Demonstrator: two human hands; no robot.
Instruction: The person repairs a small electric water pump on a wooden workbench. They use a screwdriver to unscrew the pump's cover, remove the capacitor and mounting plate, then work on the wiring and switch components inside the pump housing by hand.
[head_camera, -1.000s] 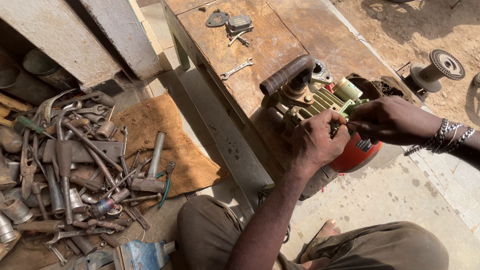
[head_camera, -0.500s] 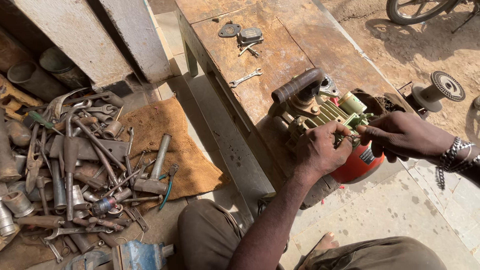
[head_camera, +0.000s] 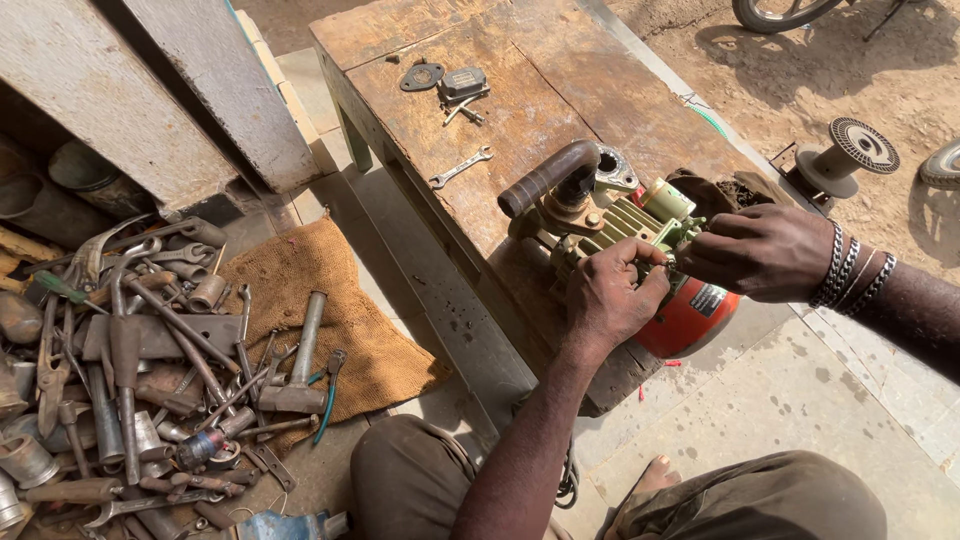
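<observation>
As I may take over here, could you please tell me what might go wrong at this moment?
The green finned motor with the red end cap sits near the edge of the rusty wooden bench; it could perhaps slip off. Whatever small part the left hand and right hand pinch could drop among the scattered metal tools on the ground.

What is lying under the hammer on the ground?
The hammer lies on brown burlap sacking. What is beneath the sacking is covered; other tools hide its left edge.

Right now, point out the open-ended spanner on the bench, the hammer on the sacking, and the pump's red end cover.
spanner (head_camera: 461, 167), head view, middle of its shaft.
hammer (head_camera: 306, 340), head view, on its handle.
red end cover (head_camera: 690, 318), head view, on its rounded side.
</observation>
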